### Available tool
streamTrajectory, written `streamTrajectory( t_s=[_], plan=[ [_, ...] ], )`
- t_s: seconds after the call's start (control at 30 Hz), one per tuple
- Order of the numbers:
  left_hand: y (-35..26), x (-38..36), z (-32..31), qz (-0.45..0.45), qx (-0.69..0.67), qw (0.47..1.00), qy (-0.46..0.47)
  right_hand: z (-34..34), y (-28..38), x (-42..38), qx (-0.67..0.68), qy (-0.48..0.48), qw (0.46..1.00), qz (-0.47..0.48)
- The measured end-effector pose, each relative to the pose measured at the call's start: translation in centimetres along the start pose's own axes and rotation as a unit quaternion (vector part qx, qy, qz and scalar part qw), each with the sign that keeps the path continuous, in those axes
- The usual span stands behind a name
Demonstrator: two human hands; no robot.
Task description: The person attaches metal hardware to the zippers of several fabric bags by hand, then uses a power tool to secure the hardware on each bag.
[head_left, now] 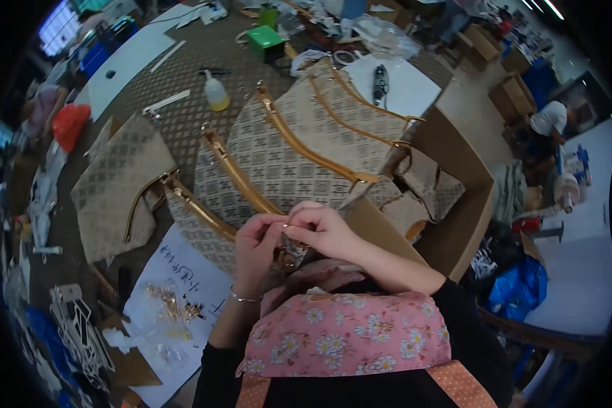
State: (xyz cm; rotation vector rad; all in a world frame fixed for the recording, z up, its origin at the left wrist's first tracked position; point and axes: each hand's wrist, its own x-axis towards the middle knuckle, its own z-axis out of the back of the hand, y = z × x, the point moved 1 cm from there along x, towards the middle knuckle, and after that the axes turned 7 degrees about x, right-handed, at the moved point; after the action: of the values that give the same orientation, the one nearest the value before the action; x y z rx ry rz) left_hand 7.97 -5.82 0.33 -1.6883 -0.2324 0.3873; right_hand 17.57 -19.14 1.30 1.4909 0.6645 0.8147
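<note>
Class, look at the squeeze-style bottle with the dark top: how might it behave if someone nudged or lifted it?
The bottle would probably feel light for its size, since the yellow liquid fills only its lower part. That liquid would likely slosh when moved. A low nudge might slide it, while a push on the dark top, which juts sideways, could tip it.

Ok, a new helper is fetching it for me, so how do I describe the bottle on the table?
From the open cardboard box, go left across the patterned bags with tan handles. Just past them, on the brown tabletop, is a small bottle with a dark top. Unlike the green box beyond, it's see-through, with yellow liquid inside.
</note>
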Motion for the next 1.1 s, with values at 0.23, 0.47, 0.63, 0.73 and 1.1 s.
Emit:
streamTrajectory(
  t_s=[0.23,0.47,0.63,0.73,1.1],
  plan=[
    [-0.1,0.0,0.3,-0.02,-0.041,0.999,0.016,0.8,0.6,0.2,0.035,0.046,0.998,-0.038],
    [0.1,0.2,0.1,-0.024,-0.037,0.999,0.014,0.7,0.8,0.3,0.021,0.061,0.996,-0.058],
    [0.3,0.1,0.0,-0.025,-0.015,1.0,0.0,0.0,0.4,-0.1,0.079,0.006,0.995,-0.066],
    [0.1,0.3,0.1,-0.014,-0.05,0.999,0.001,0.2,0.5,0.1,0.038,0.029,0.998,-0.029],
    [0.1,0.3,-0.5,0.045,-0.024,0.999,-0.009,1.4,-0.1,-0.4,0.05,0.004,0.998,-0.038]
  ],
)
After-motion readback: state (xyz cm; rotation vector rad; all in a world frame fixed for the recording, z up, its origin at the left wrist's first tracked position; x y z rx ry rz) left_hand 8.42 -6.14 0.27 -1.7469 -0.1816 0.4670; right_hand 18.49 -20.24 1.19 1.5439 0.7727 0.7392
